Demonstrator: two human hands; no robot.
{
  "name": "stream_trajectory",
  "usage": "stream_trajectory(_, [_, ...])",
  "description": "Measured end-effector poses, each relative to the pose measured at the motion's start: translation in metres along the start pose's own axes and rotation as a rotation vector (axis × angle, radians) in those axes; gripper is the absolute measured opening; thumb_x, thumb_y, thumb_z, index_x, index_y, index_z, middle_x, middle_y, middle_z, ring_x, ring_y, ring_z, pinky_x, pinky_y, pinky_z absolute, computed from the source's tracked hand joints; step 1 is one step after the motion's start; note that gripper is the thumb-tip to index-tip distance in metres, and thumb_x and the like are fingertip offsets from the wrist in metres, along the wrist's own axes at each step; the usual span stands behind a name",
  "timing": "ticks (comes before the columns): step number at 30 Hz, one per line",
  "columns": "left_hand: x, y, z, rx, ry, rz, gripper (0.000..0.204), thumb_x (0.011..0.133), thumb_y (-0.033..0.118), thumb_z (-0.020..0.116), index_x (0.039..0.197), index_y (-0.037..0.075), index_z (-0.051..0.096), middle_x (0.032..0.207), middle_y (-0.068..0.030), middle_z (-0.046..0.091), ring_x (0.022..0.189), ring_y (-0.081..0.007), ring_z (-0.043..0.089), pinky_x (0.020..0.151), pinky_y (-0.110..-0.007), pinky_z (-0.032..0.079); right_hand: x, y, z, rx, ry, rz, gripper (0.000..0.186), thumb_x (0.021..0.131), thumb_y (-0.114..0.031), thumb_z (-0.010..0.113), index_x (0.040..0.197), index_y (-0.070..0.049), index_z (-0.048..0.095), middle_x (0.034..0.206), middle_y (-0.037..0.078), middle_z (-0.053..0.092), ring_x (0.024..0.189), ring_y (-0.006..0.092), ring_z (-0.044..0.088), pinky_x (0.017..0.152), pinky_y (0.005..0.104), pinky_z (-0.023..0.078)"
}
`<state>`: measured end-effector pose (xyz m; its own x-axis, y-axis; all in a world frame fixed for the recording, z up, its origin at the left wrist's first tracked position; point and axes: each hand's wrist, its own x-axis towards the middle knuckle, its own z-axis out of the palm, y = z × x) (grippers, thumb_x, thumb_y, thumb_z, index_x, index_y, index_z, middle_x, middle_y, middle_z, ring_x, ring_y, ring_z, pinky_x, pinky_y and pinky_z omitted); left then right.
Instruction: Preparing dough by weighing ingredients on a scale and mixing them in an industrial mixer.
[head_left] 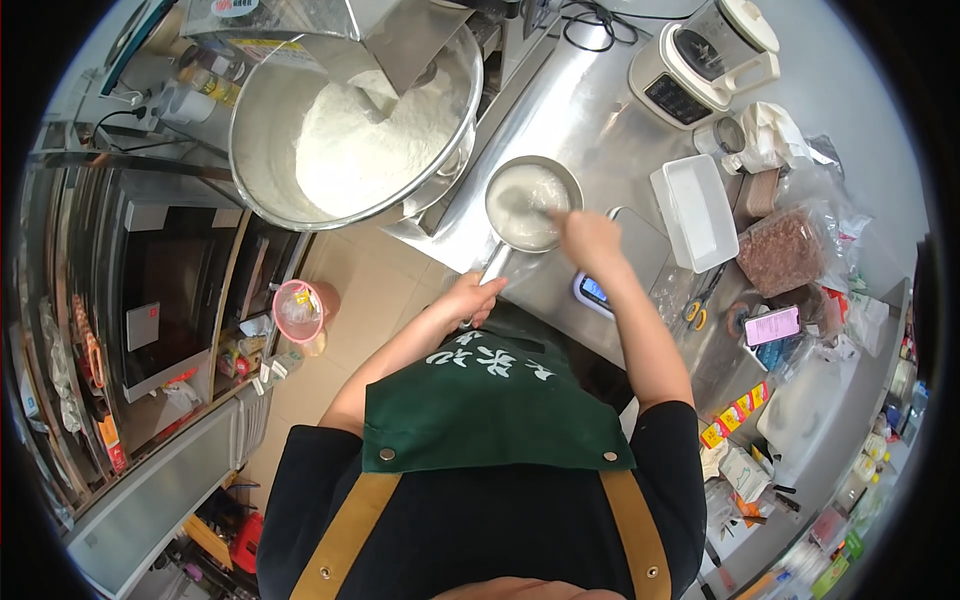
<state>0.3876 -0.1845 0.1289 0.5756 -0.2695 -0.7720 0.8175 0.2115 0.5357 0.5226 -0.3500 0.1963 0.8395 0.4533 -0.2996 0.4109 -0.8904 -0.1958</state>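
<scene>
A small metal saucepan (533,246) with cloudy white liquid (515,225) in it sits at the steel table's edge. My left hand (470,298) is closed around the pan's handle (496,264), which points toward me. Over the pan's right rim, my right hand (588,240) grips a stirring utensil (541,212) that dips into the liquid. The utensil's end is blurred, so its kind is unclear. Just below my right hand lies a digital scale (593,292) with a lit blue display, partly hidden by my forearm.
A large mixer bowl (250,170) of white flour (370,155) stands at the upper left. Right of the pan are a white plastic tub (692,212), scissors (700,300), a phone (772,325) and a bagged reddish-brown food (785,250). A blender (690,75) stands farther back. A pink bin (303,312) is on the floor.
</scene>
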Motion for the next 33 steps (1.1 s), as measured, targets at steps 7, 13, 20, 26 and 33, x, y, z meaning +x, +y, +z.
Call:
stream_trajectory(7, [-0.003,-0.001,0.004,-0.02,-0.004,0.031,0.022,0.089,0.026,0.049,0.08,0.009,0.038,0.047,0.0035,0.033,0.036,-0.0083,0.032,0.034,-0.026,0.029,-0.006,-0.007,-0.012,-0.127,-0.104,-0.198,0.018,0.077,-0.014,0.05,0.086,-0.013,0.065,0.073,0.014,0.063,0.07,0.0301,0.062,0.058,0.0415,0.048])
stream_trajectory(13, [-0.001,0.001,0.006,-0.066,-0.015,0.024,0.022,0.089,0.024,0.049,0.08,0.008,0.038,0.047,0.0033,0.033,0.036,-0.0083,0.031,0.034,-0.027,0.029,-0.001,0.007,-0.022,-0.267,-0.205,-0.131,0.016,0.075,-0.009,0.05,0.08,-0.008,0.065,0.077,0.017,0.063,0.076,0.0306,0.063,0.061,0.0409,0.05])
stream_trajectory(20, [-0.001,-0.005,0.005,-0.06,-0.002,0.04,0.022,0.089,0.024,0.049,0.083,0.006,0.039,0.048,0.0027,0.034,0.035,-0.008,0.032,0.033,-0.026,0.028,-0.009,0.01,-0.024,-0.15,-0.198,-0.174,0.018,0.073,-0.007,0.049,0.079,-0.007,0.066,0.075,0.015,0.064,0.072,0.0322,0.063,0.061,0.042,0.05])
stream_trajectory(26, [-0.003,-0.001,0.006,-0.051,0.004,0.038,0.022,0.09,0.024,0.049,0.081,0.006,0.039,0.047,0.0028,0.033,0.034,-0.0077,0.032,0.032,-0.025,0.028,0.008,0.012,-0.023,-0.145,-0.149,-0.046,0.021,0.077,-0.012,0.049,0.089,-0.014,0.066,0.078,0.015,0.063,0.075,0.0312,0.062,0.064,0.0416,0.049])
stream_trajectory(33, [0.0,0.003,0.002,-0.036,-0.022,0.034,0.021,0.09,0.023,0.047,0.081,0.006,0.038,0.047,0.0036,0.032,0.035,-0.0077,0.03,0.034,-0.026,0.029,0.015,-0.003,-0.026,-0.092,0.037,-0.025,0.018,0.073,-0.007,0.051,0.082,-0.007,0.066,0.076,0.014,0.064,0.074,0.0307,0.063,0.063,0.0396,0.05])
